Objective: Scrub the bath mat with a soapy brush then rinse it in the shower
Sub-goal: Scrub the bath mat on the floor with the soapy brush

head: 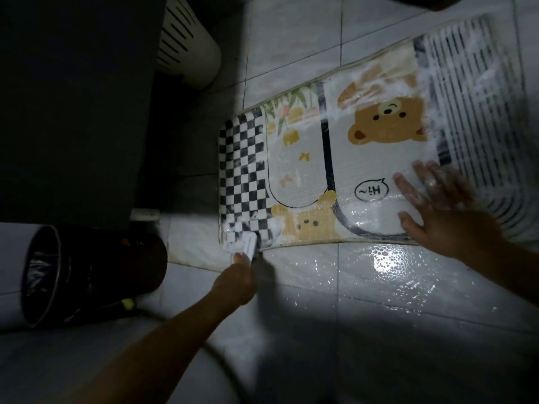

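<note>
Head view: bath mat [306,170] lay flat on wet tiled floor [379,290], suds streaked across it. Left hand [233,282] gripped white brush [248,244], fingers closed round it, brush head pressed on checkered near corner of mat. Right hand [437,208] was open, soapy fingers spread flat on mat near striped end. Speech bubble [372,190] on mat read "Hi~", upside down from here. Black bin [87,275] stood left of mat.

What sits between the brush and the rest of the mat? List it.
Nothing visible: the brush, held by the left hand, touches the mat at its checkered corner. Only the right hand lies flat on it farther right.
</note>
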`<action>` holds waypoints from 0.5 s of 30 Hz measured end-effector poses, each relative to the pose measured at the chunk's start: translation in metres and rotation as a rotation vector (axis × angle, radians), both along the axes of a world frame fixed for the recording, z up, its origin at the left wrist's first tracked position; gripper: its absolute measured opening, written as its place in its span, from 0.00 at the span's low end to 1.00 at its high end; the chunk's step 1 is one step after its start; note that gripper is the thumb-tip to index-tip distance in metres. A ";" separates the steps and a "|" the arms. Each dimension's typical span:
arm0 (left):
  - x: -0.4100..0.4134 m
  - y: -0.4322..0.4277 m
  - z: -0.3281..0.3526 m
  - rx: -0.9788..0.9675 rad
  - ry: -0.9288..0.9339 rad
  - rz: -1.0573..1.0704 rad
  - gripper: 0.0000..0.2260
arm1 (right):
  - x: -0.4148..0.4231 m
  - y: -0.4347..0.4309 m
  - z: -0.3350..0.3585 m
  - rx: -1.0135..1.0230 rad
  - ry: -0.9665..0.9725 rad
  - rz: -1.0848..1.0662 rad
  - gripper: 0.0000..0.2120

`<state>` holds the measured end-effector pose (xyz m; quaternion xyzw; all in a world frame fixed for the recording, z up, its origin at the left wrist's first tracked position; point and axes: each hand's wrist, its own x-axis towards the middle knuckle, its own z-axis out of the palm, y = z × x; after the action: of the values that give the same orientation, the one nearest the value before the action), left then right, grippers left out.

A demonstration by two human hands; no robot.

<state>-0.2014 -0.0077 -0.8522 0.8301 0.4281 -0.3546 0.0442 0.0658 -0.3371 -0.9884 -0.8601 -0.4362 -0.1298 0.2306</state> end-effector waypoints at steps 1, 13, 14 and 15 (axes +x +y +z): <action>0.006 0.002 -0.002 0.016 -0.005 0.017 0.20 | -0.002 0.000 0.000 -0.002 -0.001 -0.001 0.33; 0.013 -0.008 -0.023 0.018 -0.065 -0.052 0.20 | -0.002 -0.002 -0.003 -0.040 0.052 -0.032 0.34; 0.023 -0.003 -0.025 0.033 -0.074 -0.020 0.20 | -0.003 -0.001 -0.002 -0.039 0.042 -0.032 0.34; 0.034 0.002 -0.028 0.043 -0.062 0.010 0.20 | -0.004 -0.001 -0.002 -0.035 0.034 -0.031 0.33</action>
<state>-0.1676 -0.0057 -0.8799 0.8394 0.4382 -0.3190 0.0414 0.0619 -0.3384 -0.9909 -0.8727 -0.4210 -0.1110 0.2210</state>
